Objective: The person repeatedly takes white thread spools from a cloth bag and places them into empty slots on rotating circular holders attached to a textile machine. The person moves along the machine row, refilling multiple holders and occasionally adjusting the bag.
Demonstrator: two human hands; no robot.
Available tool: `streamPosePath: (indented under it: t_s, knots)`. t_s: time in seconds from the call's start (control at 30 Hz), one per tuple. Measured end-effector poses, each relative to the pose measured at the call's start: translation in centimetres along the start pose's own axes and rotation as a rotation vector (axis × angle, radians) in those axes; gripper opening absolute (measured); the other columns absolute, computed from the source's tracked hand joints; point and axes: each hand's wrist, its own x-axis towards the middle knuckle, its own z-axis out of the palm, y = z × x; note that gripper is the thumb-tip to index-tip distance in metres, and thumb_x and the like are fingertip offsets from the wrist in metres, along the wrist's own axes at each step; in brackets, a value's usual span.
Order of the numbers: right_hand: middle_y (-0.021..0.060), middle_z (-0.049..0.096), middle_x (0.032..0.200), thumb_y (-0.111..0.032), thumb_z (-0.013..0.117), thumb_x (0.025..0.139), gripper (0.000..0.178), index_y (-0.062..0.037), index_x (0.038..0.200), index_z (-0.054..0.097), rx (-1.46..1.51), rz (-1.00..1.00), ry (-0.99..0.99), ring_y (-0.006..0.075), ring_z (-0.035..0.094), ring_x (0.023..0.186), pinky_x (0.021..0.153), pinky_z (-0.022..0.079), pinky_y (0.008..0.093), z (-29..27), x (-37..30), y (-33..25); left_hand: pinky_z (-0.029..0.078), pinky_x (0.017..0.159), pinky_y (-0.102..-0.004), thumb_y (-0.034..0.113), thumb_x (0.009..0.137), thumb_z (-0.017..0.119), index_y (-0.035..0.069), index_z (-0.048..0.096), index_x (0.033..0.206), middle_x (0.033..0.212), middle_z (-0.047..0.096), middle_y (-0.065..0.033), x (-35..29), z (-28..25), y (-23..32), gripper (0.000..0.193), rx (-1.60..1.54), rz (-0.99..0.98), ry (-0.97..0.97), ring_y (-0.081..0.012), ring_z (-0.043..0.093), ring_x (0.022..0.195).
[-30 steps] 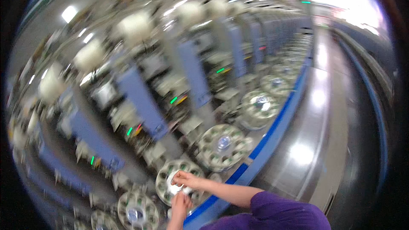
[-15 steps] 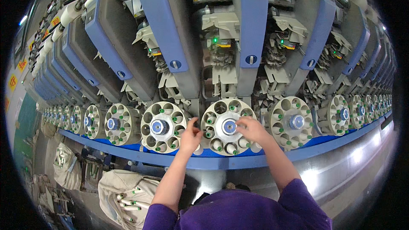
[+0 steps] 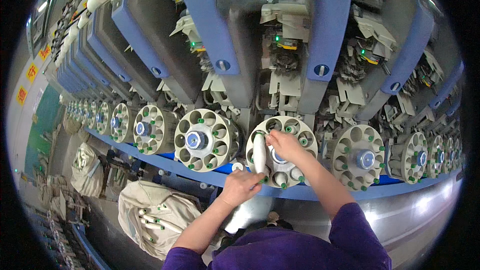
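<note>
A white yarn bobbin (image 3: 259,154) with a green upper tip stands nearly upright in front of the left side of a round cream bobbin magazine (image 3: 302,174). My left hand (image 3: 241,187) is closed at the bobbin's lower end. At its upper end, the fingers of my right hand (image 3: 286,147) are pinched together against the green tip; whether they also hold a thread is too small to tell. Behind my right hand the magazine's blue hub is mostly hidden. Several green-tipped bobbins sit in the pockets around the rim.
Similar magazines flank this one, including one on the left (image 3: 182,152) and one on the right (image 3: 357,177). Blue-grey winding units (image 3: 327,30) rise behind them. A blue rail (image 3: 225,176) runs below. At lower left, a cloth sack (image 3: 131,192) holds loose bobbins.
The view has shifted, so the machine sits further right. A bobbin has come between my hands. My left hand has moved lower, and my right hand has left the hub for the bobbin's top.
</note>
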Motion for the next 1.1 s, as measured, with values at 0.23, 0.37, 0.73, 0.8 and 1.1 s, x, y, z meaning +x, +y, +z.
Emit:
streamPosePath:
  t_s: [0.23,0.37,0.73,0.8,1.1]
  knots:
    - [0.011,0.065,0.076,-0.041,0.037,0.091,0.041,-0.0111,0.083,0.064,-0.604,0.032,-0.196,0.0292,0.063,0.077,0.074,0.042,0.0444,2.7,1.4,-1.2,0.044,0.058,-0.0338,0.014,0.063,0.07,0.013,0.063,0.094,0.063,0.057,-0.0014,-1.2,2.5,0.5,0.032,-0.058,0.025,0.067,-0.0205,0.057,0.06]
    - [0.0113,0.065,0.079,-0.041,0.04,0.09,0.042,-0.0065,0.083,0.064,-0.624,0.028,-0.286,0.0281,0.062,0.082,0.086,0.032,0.0498,3.3,1.7,-0.9,0.045,0.057,-0.0359,0.014,0.065,0.068,0.011,0.061,0.091,0.065,0.057,-0.0028,-1.7,3.7,1.0,0.027,-0.209,-0.039,0.097,-0.0237,0.056,0.057]
    - [0.0033,0.049,0.06,-0.015,0.051,0.086,0.015,-0.0078,0.076,0.044,0.778,0.316,-0.104,0.0167,0.053,0.055,0.079,0.05,0.0405,-9.6,-6.2,-6.3,0.045,0.066,-0.0238,0.005,0.083,0.06,0.006,0.034,0.123,0.081,0.058,-0.0045,-4.6,5.9,-1.9,0.048,-1.123,-0.654,0.507,-0.0095,0.054,0.072]
    - [0.001,0.042,0.057,-0.021,0.052,0.088,0.02,-0.0085,0.076,0.043,1.08,0.208,0.078,0.0141,0.045,0.048,0.072,0.052,0.041,-10.3,-7.7,-6.3,0.046,0.066,-0.0252,0.006,0.082,0.06,0.006,0.038,0.121,0.081,0.058,-0.0045,-8.9,6.7,-3.5,0.045,-0.945,-0.794,0.503,-0.0109,0.055,0.073]
    - [0.0056,0.057,0.067,-0.025,0.072,0.072,0.032,-0.0063,0.091,0.054,-0.224,0.521,0.119,0.019,0.056,0.059,0.052,0.043,0.0312,-0.8,-4.0,-1.1,0.038,0.092,-0.0425,0.022,0.065,0.073,-0.004,0.04,0.122,0.113,0.05,-0.0254,-36.7,5.7,-9.3,0.071,-0.1,-1.523,0.38,-0.0379,0.048,0.108]
